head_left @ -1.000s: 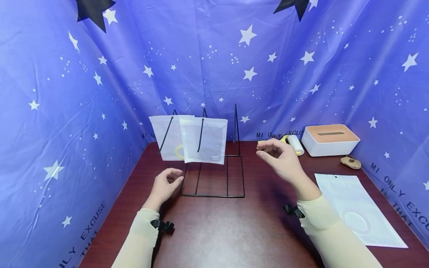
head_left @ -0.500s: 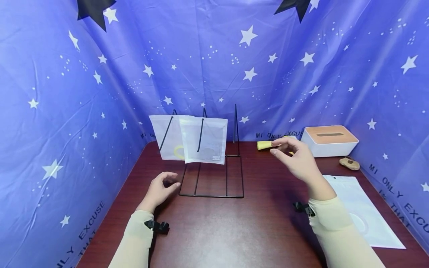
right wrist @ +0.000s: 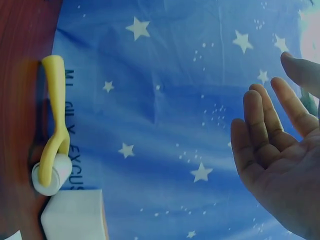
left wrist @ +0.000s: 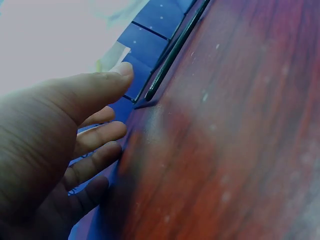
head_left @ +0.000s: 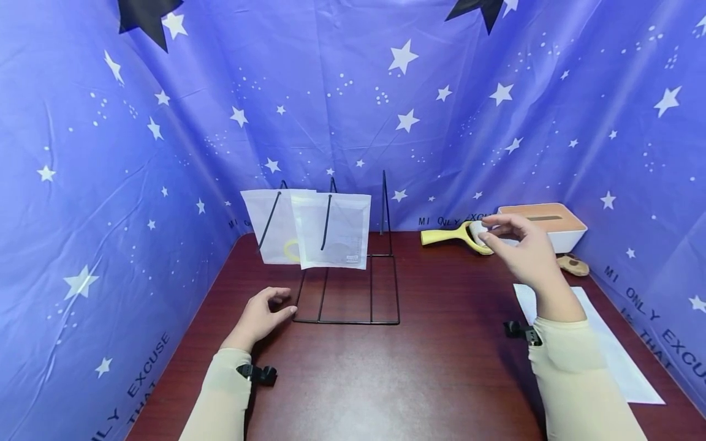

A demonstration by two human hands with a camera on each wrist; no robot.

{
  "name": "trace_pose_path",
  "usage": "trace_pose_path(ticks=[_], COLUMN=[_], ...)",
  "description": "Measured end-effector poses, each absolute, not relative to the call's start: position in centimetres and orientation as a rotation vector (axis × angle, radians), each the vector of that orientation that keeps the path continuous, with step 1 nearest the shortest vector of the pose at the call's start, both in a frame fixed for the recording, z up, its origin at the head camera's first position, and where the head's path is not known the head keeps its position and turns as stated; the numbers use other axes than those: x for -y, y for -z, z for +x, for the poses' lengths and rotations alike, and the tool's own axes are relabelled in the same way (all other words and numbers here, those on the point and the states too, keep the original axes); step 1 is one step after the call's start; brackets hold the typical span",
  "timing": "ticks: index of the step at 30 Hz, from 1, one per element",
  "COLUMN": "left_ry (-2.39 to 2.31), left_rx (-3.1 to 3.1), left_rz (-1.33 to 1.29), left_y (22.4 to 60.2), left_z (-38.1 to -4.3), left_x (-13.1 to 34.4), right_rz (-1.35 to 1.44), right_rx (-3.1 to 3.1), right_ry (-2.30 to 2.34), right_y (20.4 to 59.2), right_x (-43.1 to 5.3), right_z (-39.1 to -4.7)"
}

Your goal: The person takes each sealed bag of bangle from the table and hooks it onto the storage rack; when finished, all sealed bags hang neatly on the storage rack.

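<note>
My left hand hovers low beside the front left corner of a black wire rack, fingers loosely bent and holding nothing. Two white pouches hang from the rack's prongs: a left pouch with a yellow ring showing at its bottom, and a right pouch overlapping it. To the right, my right hand is raised in front of a tissue box, its fingers relaxed and nothing in them. The right forearm partly covers a flat white bag lying on the table.
A yellow-handled lint roller lies at the back, left of the tissue box. Near that box sits a small brown object. The rack's rightmost prong bears no pouch. Blue star-printed cloth encloses the dark red table.
My right hand has moved right, past the lint roller to the front of the tissue box. The left hand has drawn slightly left and down from the rack. The pouches hang unchanged.
</note>
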State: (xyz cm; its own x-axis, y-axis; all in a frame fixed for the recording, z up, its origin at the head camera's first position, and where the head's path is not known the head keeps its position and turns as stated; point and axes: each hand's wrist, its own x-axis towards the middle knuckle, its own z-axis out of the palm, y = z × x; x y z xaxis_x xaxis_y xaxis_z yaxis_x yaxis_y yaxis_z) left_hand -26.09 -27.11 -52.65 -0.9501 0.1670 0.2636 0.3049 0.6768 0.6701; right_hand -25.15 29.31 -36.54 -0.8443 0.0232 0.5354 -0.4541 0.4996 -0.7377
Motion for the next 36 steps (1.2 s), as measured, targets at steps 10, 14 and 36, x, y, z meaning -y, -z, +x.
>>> trace_pose_path(ticks=[10, 14, 36], left_ry=[1.089, 1.091, 1.021], left_rx=[2.771, 2.783, 2.829], left_rz=[-0.41, -0.415, -0.436], left_y=[52.4, 52.1, 52.3], left_z=[-26.1, -26.0, -25.7], left_x=[26.8, 26.6, 26.8], right_rz=[0.272, 0.249, 0.029], right_rx=[2.286, 2.327, 2.544], right_ry=[-1.336, -1.277, -1.193], right_y=[37.1, 37.9, 41.2], right_x=[-31.9, -33.3, -42.1], right_z=[-25.6, -25.8, -25.1])
